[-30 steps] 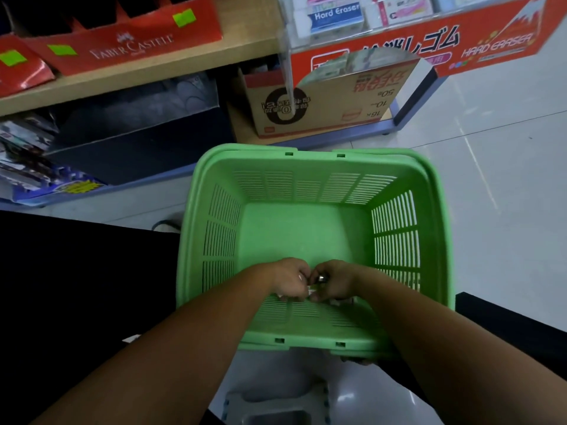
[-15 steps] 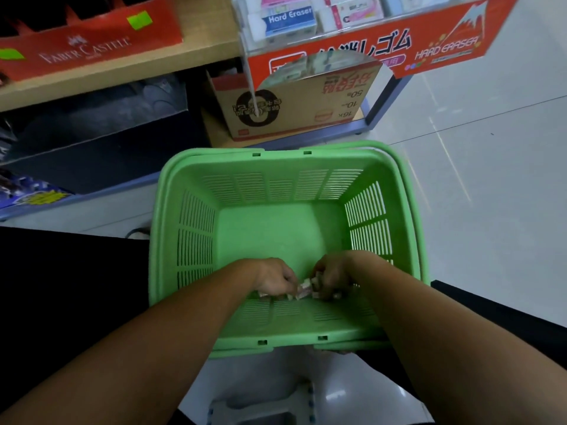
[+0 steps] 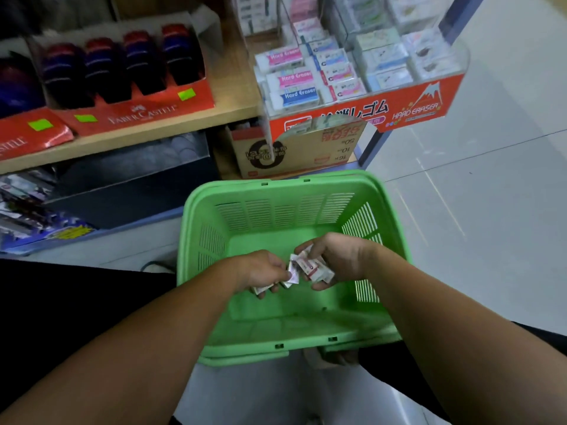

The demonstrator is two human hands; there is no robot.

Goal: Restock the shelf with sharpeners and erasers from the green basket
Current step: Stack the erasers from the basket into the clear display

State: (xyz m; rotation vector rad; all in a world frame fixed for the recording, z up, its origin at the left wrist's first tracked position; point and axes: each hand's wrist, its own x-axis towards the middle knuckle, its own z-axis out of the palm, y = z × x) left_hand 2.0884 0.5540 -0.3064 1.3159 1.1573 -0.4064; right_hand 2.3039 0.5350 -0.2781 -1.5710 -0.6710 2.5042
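**Erasers gathered in both hands, ready to leave the basket**

The left hand (image 3: 264,271) has its fingers curled round a few small white-and-red wrapped erasers (image 3: 291,275). The right hand (image 3: 337,259), almost touching it, pinches several more. Neither hand has a finger to spare. Both hover low inside the green basket (image 3: 276,183), just above its floor.

Ahead of the hands, past the far rim, a cardboard box (image 3: 300,151) stands under the wooden shelf (image 3: 184,125). Higher up and slightly right is a clear rack (image 3: 399,110) of erasers in compartments. Up and to the left is a red tray (image 3: 138,113) of dark items, too blurred to name.

This looks like the pick-up step, with the load collected but not yet shelved. Next, both hands must rise clear of the rim and reach the rack without spilling. Each eraser then needs a matching compartment, so one hand will probably have to free itself first.
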